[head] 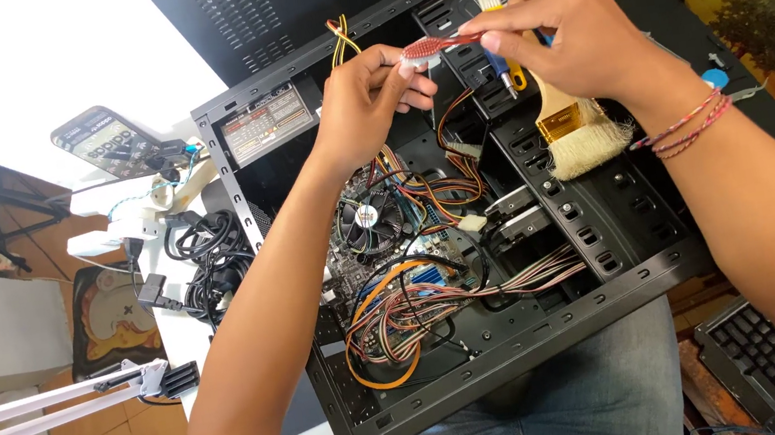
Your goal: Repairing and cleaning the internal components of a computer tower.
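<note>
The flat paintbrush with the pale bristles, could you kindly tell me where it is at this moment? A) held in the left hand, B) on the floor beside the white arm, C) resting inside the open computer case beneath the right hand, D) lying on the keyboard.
C: the flat paintbrush rests on the drive-bay side of the open computer case, just under the right hand, while the left hand holds a small red connector.
</note>
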